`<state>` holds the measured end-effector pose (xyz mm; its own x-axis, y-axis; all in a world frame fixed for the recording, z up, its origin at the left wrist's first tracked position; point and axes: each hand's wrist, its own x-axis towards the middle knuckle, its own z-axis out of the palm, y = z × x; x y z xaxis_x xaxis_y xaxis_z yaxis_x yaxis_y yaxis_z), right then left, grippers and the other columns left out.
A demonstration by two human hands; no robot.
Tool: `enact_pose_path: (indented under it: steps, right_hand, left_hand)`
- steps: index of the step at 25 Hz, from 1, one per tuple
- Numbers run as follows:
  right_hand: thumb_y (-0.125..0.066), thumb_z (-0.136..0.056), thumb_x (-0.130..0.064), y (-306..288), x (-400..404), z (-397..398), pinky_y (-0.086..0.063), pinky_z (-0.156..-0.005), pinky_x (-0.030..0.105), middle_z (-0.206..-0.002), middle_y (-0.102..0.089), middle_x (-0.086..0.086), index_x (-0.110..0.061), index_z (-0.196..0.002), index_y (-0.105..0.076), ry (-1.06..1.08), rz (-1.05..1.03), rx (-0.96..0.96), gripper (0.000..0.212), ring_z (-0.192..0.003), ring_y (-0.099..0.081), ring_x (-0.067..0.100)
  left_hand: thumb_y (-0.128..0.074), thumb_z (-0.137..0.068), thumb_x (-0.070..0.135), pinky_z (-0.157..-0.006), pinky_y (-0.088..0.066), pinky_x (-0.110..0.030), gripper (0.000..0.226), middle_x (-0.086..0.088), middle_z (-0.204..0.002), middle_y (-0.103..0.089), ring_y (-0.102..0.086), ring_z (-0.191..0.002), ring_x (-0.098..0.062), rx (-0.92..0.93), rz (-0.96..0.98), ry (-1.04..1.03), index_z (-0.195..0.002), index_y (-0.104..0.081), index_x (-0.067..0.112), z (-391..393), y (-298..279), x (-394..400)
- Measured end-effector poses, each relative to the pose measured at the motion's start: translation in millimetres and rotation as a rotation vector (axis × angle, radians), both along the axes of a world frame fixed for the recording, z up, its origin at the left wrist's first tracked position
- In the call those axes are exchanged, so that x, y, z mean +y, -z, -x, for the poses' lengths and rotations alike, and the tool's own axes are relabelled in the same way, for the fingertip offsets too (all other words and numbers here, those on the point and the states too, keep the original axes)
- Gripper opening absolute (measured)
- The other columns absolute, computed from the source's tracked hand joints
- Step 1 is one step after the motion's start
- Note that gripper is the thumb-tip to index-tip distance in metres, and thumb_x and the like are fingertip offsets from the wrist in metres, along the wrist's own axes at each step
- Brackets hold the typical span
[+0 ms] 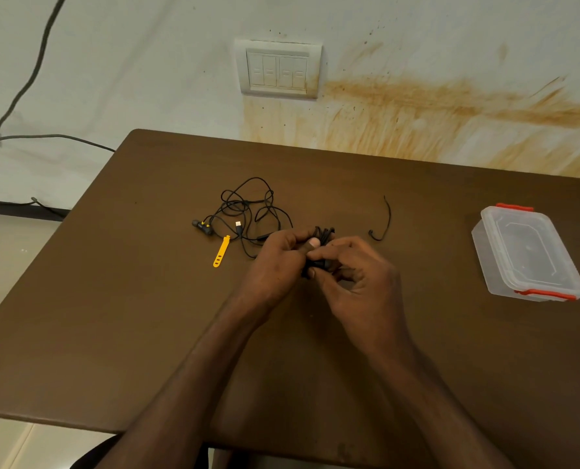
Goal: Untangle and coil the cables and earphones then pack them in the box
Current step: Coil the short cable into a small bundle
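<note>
My left hand [276, 257] and my right hand [359, 279] meet above the middle of the brown table [112, 299], both closed on a small black coiled cable bundle [322, 233]. Most of the bundle is hidden by my fingers. To the left lies a loose tangle of black cable [248, 208] with black-and-yellow earbuds [203, 227] and a silver USB plug [238, 225]. A yellow cable tie [221, 255] lies beside it. A short black tie strip [383, 221] rests to the right. The clear plastic box [527, 255] with red clips stands closed at the right.
A wall switch plate [278, 69] is behind the table. A dark wire [38, 62] runs down the wall at the left to a socket. The table's left edge and near edge drop to a tiled floor.
</note>
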<state>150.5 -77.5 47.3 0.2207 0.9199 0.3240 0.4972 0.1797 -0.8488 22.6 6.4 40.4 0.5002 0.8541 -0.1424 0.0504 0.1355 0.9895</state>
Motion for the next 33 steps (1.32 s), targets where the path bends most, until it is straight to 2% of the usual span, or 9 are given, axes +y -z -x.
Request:
enact_pose_path:
  steps: [5,9,12,15,18,21,23,26,33]
  right_hand:
    - [-0.081,-0.086,-0.003,-1,3,-6,-0.06,-0.08,0.02,-0.105,-0.067,-0.005,-0.017,-0.107,-0.078,0.087,-0.018,0.014,0.026,-0.093,-0.07,0.007]
    - [-0.08,-0.087,-0.003,2,2,-8,-0.059,-0.083,0.018,-0.108,-0.066,-0.004,-0.015,-0.106,-0.078,0.147,-0.023,-0.012,0.023,-0.099,-0.069,0.007]
    - [-0.081,-0.086,-0.003,2,1,-10,-0.06,-0.082,0.019,-0.107,-0.066,-0.005,-0.016,-0.104,-0.079,0.166,-0.02,-0.013,0.022,-0.099,-0.07,0.007]
    - [-0.079,-0.087,-0.003,1,1,-14,-0.061,-0.075,0.021,-0.103,-0.066,-0.007,-0.016,-0.103,-0.079,0.184,-0.007,0.019,0.021,-0.093,-0.071,0.008]
    - [-0.079,-0.087,-0.004,2,1,-15,-0.06,-0.071,0.017,-0.103,-0.064,-0.007,-0.015,-0.104,-0.079,0.164,0.019,0.033,0.02,-0.09,-0.069,0.006]
    - [-0.082,-0.086,-0.015,4,4,-17,-0.059,-0.078,0.02,-0.112,-0.06,-0.011,-0.025,-0.112,-0.077,0.173,0.069,-0.03,0.028,-0.1,-0.065,0.004]
    - [-0.082,-0.087,-0.027,8,6,-20,-0.057,-0.087,0.02,-0.123,-0.062,-0.015,-0.035,-0.125,-0.071,0.137,0.183,0.027,0.041,-0.111,-0.063,0.0]
    - [-0.073,-0.096,-0.03,12,9,-21,-0.061,-0.091,0.03,-0.126,-0.072,-0.008,-0.03,-0.137,-0.065,0.05,0.377,0.441,0.042,-0.115,-0.07,0.009]
    - [-0.047,-0.109,-0.012,22,11,-11,-0.062,-0.078,0.028,-0.116,-0.074,-0.005,-0.022,-0.138,-0.065,0.121,0.448,0.378,0.035,-0.093,-0.073,0.014]
  left_hand:
    - [-0.047,-0.109,0.011,-0.09,-0.058,-0.039,0.029,-0.014,-0.116,-0.076,-0.073,-0.107,-0.025,-0.079,0.072,0.007,-0.124,-0.072,0.007,-1,-3,-1]
    - [-0.044,-0.11,0.009,-0.106,-0.051,-0.052,0.032,-0.021,-0.125,-0.072,-0.066,-0.123,-0.038,-0.179,0.147,0.06,-0.13,-0.068,0.003,-3,-7,-2]
    - [-0.042,-0.111,0.01,-0.107,-0.047,-0.058,0.031,-0.029,-0.125,-0.068,-0.063,-0.113,-0.039,-0.177,0.133,0.119,-0.123,-0.067,-0.003,-2,-3,-1]
    - [-0.04,-0.112,0.012,-0.093,-0.054,-0.044,0.034,-0.035,-0.118,-0.065,-0.061,-0.103,-0.034,-0.127,0.115,0.189,-0.122,-0.059,-0.015,-4,3,-1]
    - [-0.04,-0.112,0.013,-0.077,-0.05,-0.03,0.032,-0.023,-0.099,-0.069,-0.062,-0.084,-0.022,-0.039,0.042,0.189,-0.115,-0.065,-0.007,-8,8,-1]
    - [-0.04,-0.111,0.01,-0.063,-0.046,-0.021,0.031,-0.008,-0.075,-0.062,-0.054,-0.065,-0.009,0.021,0.091,0.128,-0.115,-0.068,-0.004,-11,10,-3]
    - [-0.042,-0.109,0.007,-0.059,-0.042,-0.021,0.029,0.0,-0.067,-0.056,-0.049,-0.061,-0.007,-0.025,0.214,0.094,-0.113,-0.068,-0.004,-12,10,-5]
    - [-0.038,-0.102,-0.005,-0.056,-0.042,-0.021,0.027,0.0,-0.067,-0.056,-0.049,-0.06,-0.008,-0.135,0.431,0.028,-0.108,-0.064,-0.002,-10,9,-1]
    - [-0.029,-0.095,-0.013,-0.051,-0.044,-0.021,0.034,-0.003,-0.065,-0.054,-0.05,-0.055,-0.011,-0.059,0.582,-0.084,-0.109,-0.058,-0.002,-13,6,-1]
